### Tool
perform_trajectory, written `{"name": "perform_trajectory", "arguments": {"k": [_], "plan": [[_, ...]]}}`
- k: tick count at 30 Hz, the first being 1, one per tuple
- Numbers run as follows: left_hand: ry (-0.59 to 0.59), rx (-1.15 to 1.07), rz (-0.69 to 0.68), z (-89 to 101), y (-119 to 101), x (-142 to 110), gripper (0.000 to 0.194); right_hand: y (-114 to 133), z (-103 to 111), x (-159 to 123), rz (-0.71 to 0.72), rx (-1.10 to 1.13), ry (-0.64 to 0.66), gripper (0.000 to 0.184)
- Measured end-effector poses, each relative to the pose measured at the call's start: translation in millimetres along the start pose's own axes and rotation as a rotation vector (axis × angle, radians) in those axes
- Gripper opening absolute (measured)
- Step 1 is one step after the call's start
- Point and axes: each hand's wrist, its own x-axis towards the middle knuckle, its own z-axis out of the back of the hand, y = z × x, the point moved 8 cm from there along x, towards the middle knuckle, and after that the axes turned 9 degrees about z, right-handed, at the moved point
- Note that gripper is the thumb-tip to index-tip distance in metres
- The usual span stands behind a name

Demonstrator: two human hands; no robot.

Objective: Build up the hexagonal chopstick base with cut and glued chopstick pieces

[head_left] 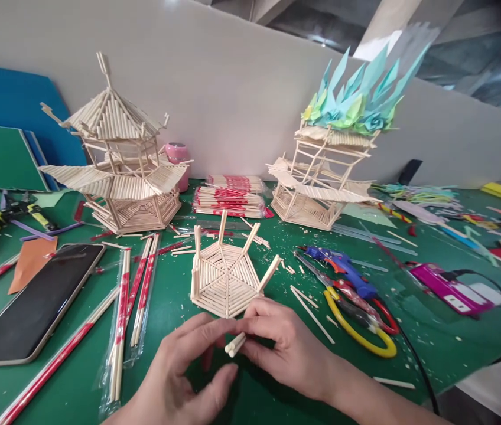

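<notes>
At a green tabletop (pixel 168 307), we're working bare-handed at the near edge: our R hand (pixel 283 345) is pinching a bundle of short sticks (pixel 235 345), pale, smooth & round-ended, btwn thumb & fingers. Our L hand (pixel 191 369) is holding its thumb well apart from its fingers, index tip touching the R fingertips just beside the bundle.

Just beyond, a hexagonal stick base (pixel 226 282) is lying flat in front of us, its ribbed rods radiating from a center pt., w/ slim paired posts standing at 5 corners; our hands are partly covering its near edge. To the L, clear-sleeved sticks w/ red print (pixel 120 330) are lying near a flat, glossy black phone (pixel 38 307); to the R, scissors w/ looped yellow & red handles (pixel 343 327) are resting against a blue plastic glue gun (pixel 341 268), amid pale wood crumbs.

Farther back, a two-tiered stick pavilion w/ a pointed roof (pixel 120 183) is standing L, & a second pavilion (pixel 316 189) is standing R, bearing spiky, folded turquoise paper leaves (pixel 372 88). Btwn them, red-banded stick packs (pixel 230 200) are lying stacked near a rounded pink container (pixel 178 154), all before a smooth gray partition (pixel 233 88).
</notes>
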Motion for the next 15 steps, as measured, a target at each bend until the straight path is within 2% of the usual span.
{"name": "perform_trajectory", "arguments": {"k": [2,10,13,15], "plan": [[-0.005,0.073,-0.076,-2.5,-4.6,-1.4,0.048,-0.5,-2.2,0.4,-0.006,0.029,-0.002,0.016],[0.063,0.080,-0.082,-5.1,-6.1,2.0,0.031,4.9,-13.7,4.2,-0.021,0.042,0.015,0.013],[0.069,0.171,-0.075,-3.7,-7.2,0.7,0.027,3.4,1.1,-1.1,-0.007,-0.038,-0.003,0.020],[0.021,0.228,-0.094,-0.7,-9.1,-1.2,0.024,-10.3,29.8,-12.1,-0.062,-0.138,-0.102,0.024]]}}
